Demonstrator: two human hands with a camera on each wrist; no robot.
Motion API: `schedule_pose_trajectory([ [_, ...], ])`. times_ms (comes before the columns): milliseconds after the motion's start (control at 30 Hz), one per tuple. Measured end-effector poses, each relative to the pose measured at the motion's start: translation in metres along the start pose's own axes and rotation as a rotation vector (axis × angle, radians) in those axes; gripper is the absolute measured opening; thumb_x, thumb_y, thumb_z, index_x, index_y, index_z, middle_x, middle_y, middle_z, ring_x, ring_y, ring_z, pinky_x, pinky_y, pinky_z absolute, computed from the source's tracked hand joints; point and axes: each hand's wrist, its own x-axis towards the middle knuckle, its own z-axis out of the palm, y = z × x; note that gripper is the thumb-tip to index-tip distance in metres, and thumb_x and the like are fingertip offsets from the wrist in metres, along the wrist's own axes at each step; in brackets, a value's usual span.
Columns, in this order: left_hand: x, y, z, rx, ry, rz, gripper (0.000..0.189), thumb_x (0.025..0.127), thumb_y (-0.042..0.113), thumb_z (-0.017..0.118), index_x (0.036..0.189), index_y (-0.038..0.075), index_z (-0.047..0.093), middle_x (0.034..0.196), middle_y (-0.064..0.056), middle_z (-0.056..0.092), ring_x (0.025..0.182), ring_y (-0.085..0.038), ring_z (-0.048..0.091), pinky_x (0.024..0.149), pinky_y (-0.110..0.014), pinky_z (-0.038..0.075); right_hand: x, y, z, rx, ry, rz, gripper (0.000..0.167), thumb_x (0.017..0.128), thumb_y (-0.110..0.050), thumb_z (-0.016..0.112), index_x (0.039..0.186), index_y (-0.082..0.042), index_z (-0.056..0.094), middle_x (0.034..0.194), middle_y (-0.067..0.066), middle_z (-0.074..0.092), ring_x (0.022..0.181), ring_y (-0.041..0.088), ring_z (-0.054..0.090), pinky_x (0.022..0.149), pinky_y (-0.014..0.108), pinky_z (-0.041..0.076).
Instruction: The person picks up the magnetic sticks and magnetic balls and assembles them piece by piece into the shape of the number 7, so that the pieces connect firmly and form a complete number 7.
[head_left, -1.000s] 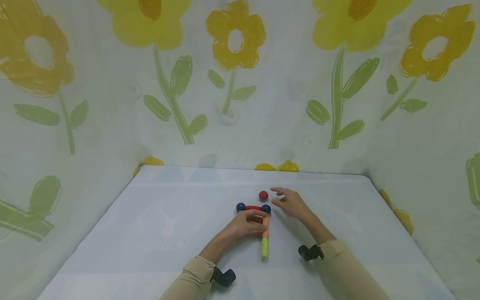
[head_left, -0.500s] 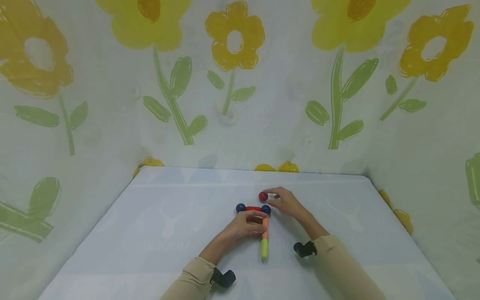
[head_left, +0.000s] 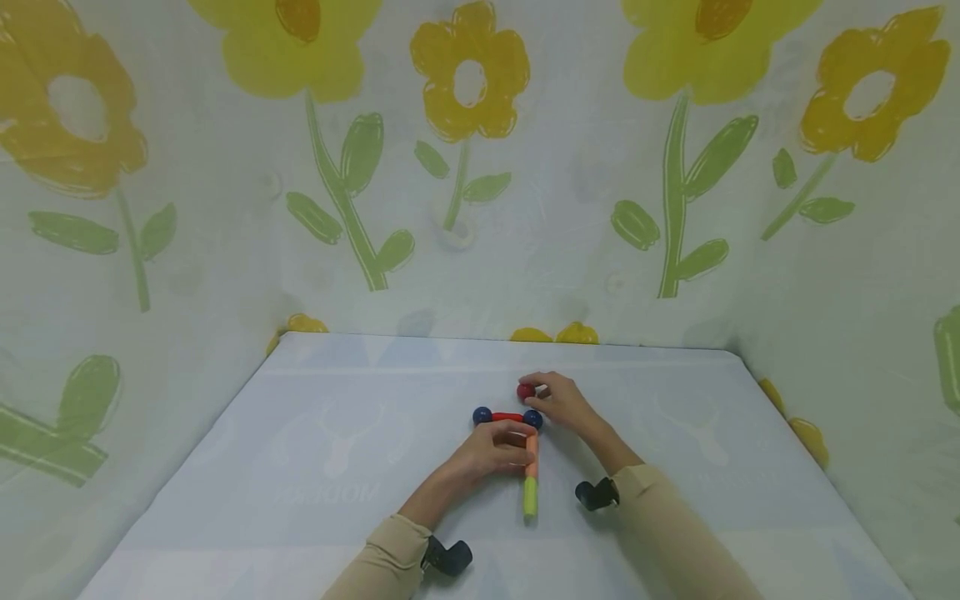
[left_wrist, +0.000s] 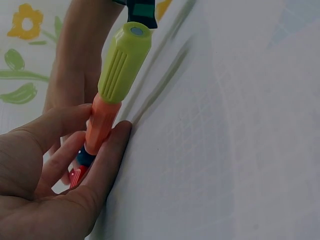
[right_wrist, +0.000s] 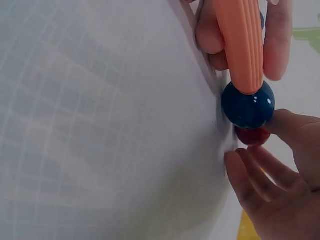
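My left hand (head_left: 486, 448) pinches a ribbed orange rod (left_wrist: 100, 123) between thumb and fingers. A yellow-green rod (left_wrist: 123, 65) with a small metal disc in its end continues the line toward me. At the far end of the orange rod is a dark blue ball (right_wrist: 248, 105). From it a red rod (head_left: 507, 416) runs left to a second blue ball (head_left: 482, 415). My right hand (head_left: 562, 402) holds a loose red ball (head_left: 526, 392) just behind this assembly, fingers on its far side and thumb near. In the right wrist view the red ball is partly hidden behind the blue one.
The pieces lie on a pale, printed tabletop (head_left: 337, 467). A flower-patterned cloth (head_left: 555, 208) rises along its back and sides. Black wrist-camera mounts (head_left: 448, 557) stick out at both sleeves.
My right hand has moved left and its fingers have come round the red ball. The left hand and the rods it holds stay in place.
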Motion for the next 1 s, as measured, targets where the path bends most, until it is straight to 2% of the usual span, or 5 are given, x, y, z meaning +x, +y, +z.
schedule_pose_trajectory([
  [233, 0.0005, -0.0008, -0.0004, -0.006, -0.009, 0.001, 0.039, 0.086, 0.015, 0.075, 0.124, 0.012, 0.066, 0.119, -0.010, 0.068, 0.099, -0.016, 0.067, 0.086, -0.031, 0.058, -0.0008, -0.0005, 0.0010, -0.006, 0.012, 0.023, 0.035, 0.090, -0.012, 0.071, 0.123, -0.019, 0.066, 0.123, 0.005, 0.065, 0.110, 0.023, 0.062, 0.089, 0.034, 0.058],
  [567, 0.0017, -0.0045, 0.0003, -0.001, 0.009, -0.006, 0.038, 0.084, 0.016, 0.077, 0.121, 0.014, 0.068, 0.117, -0.007, 0.069, 0.100, -0.017, 0.066, 0.086, -0.031, 0.058, -0.0037, 0.0000, 0.0019, 0.002, 0.024, 0.004, 0.035, 0.089, -0.011, 0.072, 0.123, -0.018, 0.066, 0.123, 0.005, 0.066, 0.109, 0.023, 0.063, 0.090, 0.035, 0.057],
  [1000, 0.0003, -0.0022, -0.0001, -0.005, 0.001, -0.001, 0.039, 0.085, 0.015, 0.076, 0.123, 0.013, 0.066, 0.119, -0.009, 0.068, 0.101, -0.016, 0.066, 0.086, -0.031, 0.058, -0.0096, 0.0037, -0.0017, 0.014, 0.045, -0.019, 0.035, 0.089, -0.011, 0.072, 0.122, -0.017, 0.066, 0.122, 0.005, 0.067, 0.109, 0.024, 0.063, 0.090, 0.035, 0.057],
])
